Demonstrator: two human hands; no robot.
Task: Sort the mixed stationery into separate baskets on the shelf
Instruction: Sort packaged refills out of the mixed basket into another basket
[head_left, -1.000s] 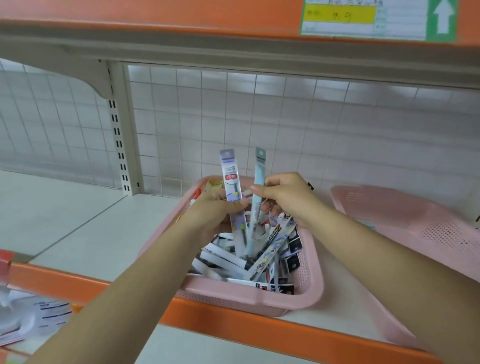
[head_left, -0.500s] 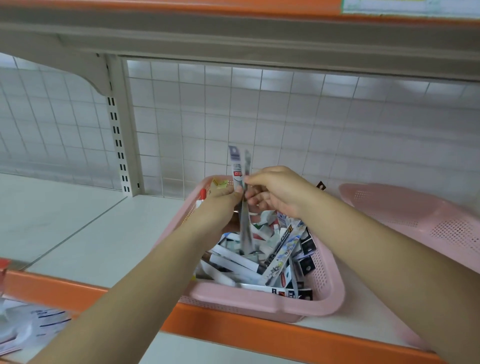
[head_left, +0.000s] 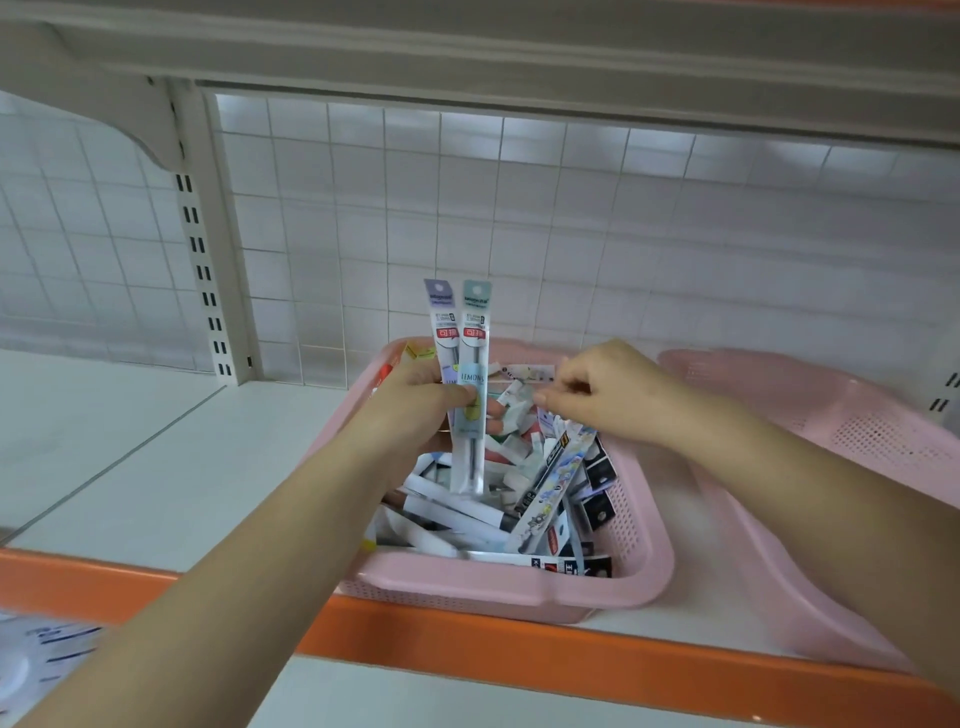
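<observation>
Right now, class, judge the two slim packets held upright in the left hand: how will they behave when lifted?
Probably light: the left hand holds both slim packets upright between thumb and fingers. Likely fairly stiff: they stand straight above the grip without drooping. Their glossy sleeves may slip against each other.

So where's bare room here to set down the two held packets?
Bare shelf left of the full pink basket, between the slotted upright and orange edge. The right pink basket shows bare floor. Crowded: inside that full basket, and the narrow gap between baskets.
</observation>
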